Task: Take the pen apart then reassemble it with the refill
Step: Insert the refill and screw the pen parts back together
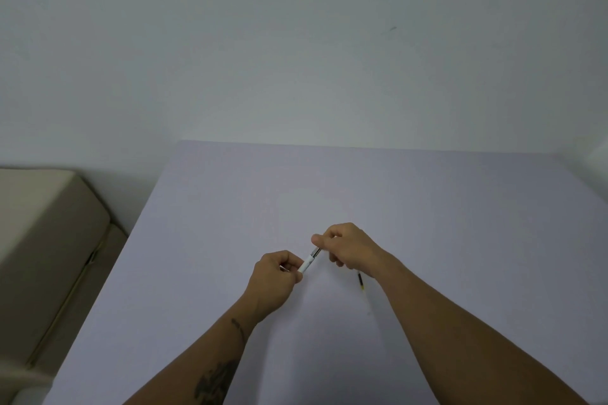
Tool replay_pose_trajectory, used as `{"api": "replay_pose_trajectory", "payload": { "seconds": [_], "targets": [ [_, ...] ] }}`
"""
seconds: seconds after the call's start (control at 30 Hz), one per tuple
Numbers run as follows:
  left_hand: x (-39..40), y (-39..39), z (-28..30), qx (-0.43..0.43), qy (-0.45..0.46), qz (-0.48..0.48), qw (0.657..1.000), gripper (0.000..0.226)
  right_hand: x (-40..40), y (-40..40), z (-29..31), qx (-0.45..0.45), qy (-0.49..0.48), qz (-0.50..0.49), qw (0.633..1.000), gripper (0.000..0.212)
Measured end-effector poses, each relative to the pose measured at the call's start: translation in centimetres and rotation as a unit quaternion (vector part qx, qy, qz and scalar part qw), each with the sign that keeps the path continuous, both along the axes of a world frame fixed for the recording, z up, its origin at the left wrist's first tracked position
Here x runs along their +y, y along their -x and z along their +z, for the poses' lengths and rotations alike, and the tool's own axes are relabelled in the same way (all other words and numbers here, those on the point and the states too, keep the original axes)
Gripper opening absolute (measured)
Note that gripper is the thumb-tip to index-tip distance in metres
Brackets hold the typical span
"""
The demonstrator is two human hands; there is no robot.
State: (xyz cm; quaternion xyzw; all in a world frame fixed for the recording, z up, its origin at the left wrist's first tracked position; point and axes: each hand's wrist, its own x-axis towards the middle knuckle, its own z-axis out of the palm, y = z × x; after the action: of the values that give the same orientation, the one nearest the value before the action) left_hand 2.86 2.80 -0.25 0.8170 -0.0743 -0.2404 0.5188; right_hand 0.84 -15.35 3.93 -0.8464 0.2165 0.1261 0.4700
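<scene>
The pen (310, 260) hangs above the tabletop (427, 207), slanting between both hands. The left hand (274, 276) has its grip clamped on the white barrel's lower end; the right hand (345, 248) has its grip pinched shut on the dark, metallic upper end. Just below the right wrist, a thin dark refill (361, 281) with a yellow tip lies on the tabletop, apart from the pen. Far left of the left grip stands a beige cushion (49, 223).
</scene>
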Motion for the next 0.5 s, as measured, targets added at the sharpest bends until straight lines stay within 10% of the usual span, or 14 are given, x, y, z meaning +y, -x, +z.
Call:
{"api": "replay_pose_trajectory", "payload": {
  "seconds": [0.27,0.5],
  "targets": [
    [-0.1,-0.4,-0.2,-0.001,-0.001,0.005,1.0,0.013,0.0,-0.4,-0.5,-0.025,-0.048,-0.023,0.998,0.009],
    [-0.5,-0.5,0.0,0.009,0.016,0.012,1.0,0.014,0.5,-0.3,-1.0,-0.033,-0.032,-0.05,0.998,0.038]
  ]
}}
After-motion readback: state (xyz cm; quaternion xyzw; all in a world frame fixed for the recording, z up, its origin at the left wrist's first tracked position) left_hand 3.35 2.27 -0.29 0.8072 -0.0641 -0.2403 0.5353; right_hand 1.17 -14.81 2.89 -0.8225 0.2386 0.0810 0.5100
